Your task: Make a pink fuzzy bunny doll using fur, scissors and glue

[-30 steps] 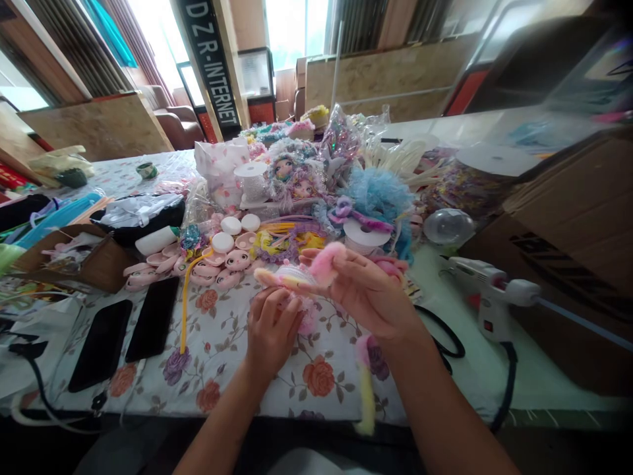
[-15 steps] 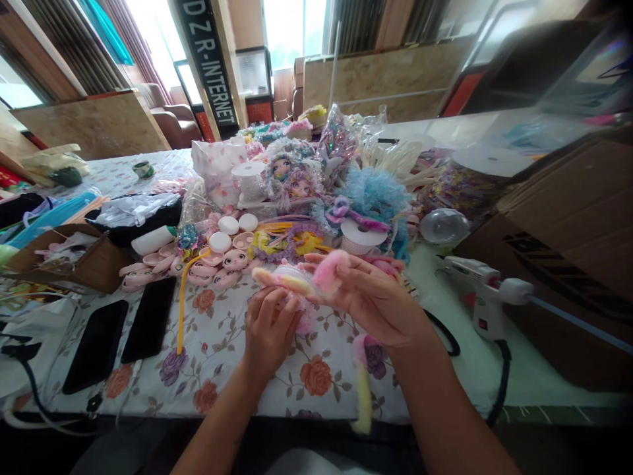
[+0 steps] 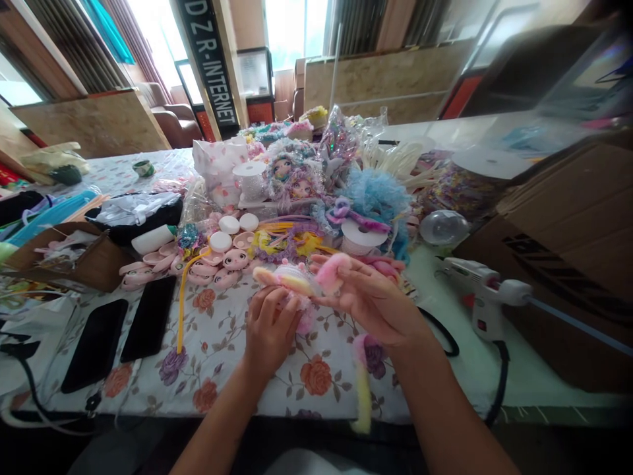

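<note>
While the left hand [image 3: 271, 326] is clamped with bent fingers on a soft ornament [image 3: 295, 278] over the middle of the flowered worktop [image 3: 222, 340], the right hand [image 3: 378, 300] stretches its fingers along a fluffy pink strip [image 3: 331, 274]; whether they pinch it, I cannot tell. The ornament has a whitish ridged dome [image 3: 291, 270], a fuzzy yellow band [image 3: 299, 284] and a pink frill [image 3: 306, 321]. Nearer, on the right, hangs a fuzzy pink-yellow tail [image 3: 364, 396]. Compared with one second ago, the strip's curl sits slightly lower, while the left hand keeps its grip.
</note>
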`<state>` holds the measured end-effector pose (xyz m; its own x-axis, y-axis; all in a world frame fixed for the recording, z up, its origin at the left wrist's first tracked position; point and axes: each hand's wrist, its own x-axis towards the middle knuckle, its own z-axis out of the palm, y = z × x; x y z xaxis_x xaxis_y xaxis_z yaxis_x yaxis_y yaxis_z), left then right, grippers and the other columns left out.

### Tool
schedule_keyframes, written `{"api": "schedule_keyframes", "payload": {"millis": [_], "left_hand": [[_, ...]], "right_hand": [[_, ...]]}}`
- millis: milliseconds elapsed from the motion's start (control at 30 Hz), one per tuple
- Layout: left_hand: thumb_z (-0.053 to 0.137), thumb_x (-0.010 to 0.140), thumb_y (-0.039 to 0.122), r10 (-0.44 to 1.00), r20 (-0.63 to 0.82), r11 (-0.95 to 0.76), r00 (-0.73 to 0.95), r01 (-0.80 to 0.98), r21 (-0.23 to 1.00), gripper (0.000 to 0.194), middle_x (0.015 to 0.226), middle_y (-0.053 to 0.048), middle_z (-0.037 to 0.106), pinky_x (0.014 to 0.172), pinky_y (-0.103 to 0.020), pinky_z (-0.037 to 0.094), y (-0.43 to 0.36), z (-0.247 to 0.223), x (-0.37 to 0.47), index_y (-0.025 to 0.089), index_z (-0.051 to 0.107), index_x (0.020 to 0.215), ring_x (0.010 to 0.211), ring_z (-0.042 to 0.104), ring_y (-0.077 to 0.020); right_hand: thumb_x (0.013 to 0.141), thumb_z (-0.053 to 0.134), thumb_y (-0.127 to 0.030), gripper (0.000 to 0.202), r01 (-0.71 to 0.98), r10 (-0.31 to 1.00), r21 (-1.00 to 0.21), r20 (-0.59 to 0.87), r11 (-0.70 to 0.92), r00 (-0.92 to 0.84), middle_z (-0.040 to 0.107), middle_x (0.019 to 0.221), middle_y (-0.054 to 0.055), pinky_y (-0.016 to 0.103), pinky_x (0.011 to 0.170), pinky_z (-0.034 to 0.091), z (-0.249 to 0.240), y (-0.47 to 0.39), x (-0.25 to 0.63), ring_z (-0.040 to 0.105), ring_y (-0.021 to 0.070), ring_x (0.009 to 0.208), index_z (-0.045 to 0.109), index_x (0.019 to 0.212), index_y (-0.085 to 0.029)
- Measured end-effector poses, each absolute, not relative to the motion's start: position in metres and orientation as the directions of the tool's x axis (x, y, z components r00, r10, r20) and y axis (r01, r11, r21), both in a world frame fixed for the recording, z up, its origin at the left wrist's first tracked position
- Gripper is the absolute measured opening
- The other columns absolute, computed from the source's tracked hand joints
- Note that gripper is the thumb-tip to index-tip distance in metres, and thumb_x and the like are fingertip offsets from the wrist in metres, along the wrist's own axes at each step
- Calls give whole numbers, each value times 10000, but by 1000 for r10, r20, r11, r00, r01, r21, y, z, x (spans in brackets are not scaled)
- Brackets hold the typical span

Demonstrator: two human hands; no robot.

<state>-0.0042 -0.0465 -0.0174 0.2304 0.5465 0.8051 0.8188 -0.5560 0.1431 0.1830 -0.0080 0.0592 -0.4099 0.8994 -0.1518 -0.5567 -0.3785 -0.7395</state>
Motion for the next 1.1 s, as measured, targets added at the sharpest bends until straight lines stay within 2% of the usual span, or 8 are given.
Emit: {"api": "schedule_keyframes", "payload": {"millis": [167,333,600,767,900,1100], "left_hand": [[666,798,96,543,808,-557,230,819,141,264,1055,-106,579,893,-419,511,-47,-17,-4,170,601,1043,1029,542,-246],[660,793,87,536,810,-563,237,815,134,260,1047,-111,584,908,-412,506,-47,-16,-4,167,615,1036,1038,544,-246],[652,808,109,538,809,-559,235,819,134,227,1032,-109,601,912,-404,504,-47,-16,-4,178,625,1022,1036,558,-235],[673,790,107,540,808,-553,235,823,131,250,1040,-113,595,897,-406,510,-47,-17,-4,174,615,1023,1022,555,-242],[667,797,110,540,809,-555,234,821,133,246,1041,-113,597,901,-409,506,-47,-18,-5,173,613,1029,1032,548,-243],[655,810,122,550,802,-546,235,827,132,237,1041,-112,600,902,-401,505,-47,-18,-5,183,619,1036,1037,551,-239]], "right_hand": [[787,685,-214,30,-589,911,-734,-95,-337,-402,632,815,4,428,878,533,69,-10,174,613,182,874,658,797,-219],[786,686,-298,96,-537,905,-798,-22,-272,-425,671,898,23,426,876,529,73,-6,161,629,216,954,661,844,-226],[779,705,-264,117,-510,909,-790,-140,-342,-392,654,864,3,379,801,537,62,-9,178,617,183,878,659,883,-239],[779,725,-329,163,-445,971,-879,-75,-172,-227,674,879,16,266,744,497,52,-16,180,603,146,804,690,895,-220],[751,749,-374,206,-359,994,-933,12,-29,-110,661,805,-3,250,707,462,36,-18,167,576,138,738,685,866,-215],[743,750,-382,215,-327,998,-945,48,30,-47,615,733,-19,241,630,425,16,-20,151,523,134,671,656,836,-212]]}}
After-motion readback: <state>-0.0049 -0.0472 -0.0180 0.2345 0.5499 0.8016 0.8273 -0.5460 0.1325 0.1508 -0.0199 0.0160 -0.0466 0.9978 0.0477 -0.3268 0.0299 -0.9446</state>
